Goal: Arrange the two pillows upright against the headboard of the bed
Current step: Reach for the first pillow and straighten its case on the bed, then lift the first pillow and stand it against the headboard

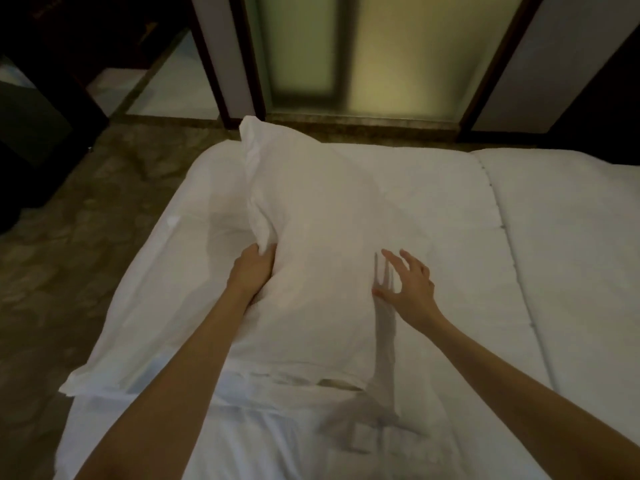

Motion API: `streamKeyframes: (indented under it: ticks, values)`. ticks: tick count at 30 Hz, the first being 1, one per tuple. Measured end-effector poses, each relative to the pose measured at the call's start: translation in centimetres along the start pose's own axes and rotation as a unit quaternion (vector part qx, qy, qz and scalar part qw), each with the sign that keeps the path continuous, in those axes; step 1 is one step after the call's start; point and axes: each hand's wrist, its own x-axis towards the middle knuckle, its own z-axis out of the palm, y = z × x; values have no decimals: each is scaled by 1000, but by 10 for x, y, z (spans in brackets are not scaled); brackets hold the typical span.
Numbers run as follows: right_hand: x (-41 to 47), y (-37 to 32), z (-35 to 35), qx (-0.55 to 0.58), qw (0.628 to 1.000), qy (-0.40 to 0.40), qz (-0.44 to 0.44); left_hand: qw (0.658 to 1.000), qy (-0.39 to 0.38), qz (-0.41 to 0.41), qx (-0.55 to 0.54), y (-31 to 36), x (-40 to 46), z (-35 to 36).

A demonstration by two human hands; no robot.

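gripping the left edge of a white pillow [322, 237], the left hand [251, 271] is clenched into the fabric. the pillow stands partly raised on the white bed [571, 254], its top corner tipped toward the frosted glass door [381, 53] beyond. the right hand [412, 289] hovers released, fingers [389, 259] spread, just beside the pillow's right face, casting a shadow. a second pillow [114, 341] lies flat at the bed's left side.
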Motion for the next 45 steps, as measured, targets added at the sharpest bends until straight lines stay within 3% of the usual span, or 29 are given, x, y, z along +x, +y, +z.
streamKeyframes:
  ticks: [10,17,26,32,40,45]
  values:
    - [-72,60,-95,128,984,124,-1,989,-105,82,-68,92,-108,85]
    - [-124,134,-159,187,964,184,44,961,-147,117,-204,123,-206,191]
    - [-172,278,-219,209,963,131,111,972,-146,56,-173,140,-282,353]
    - [-167,346,-239,227,959,79,150,990,-71,70,-101,121,-303,392]
    - [-132,363,-222,251,952,37,171,993,62,100,-11,122,-260,364]
    - [-93,369,-209,282,930,-27,235,991,90,54,81,113,-211,354]
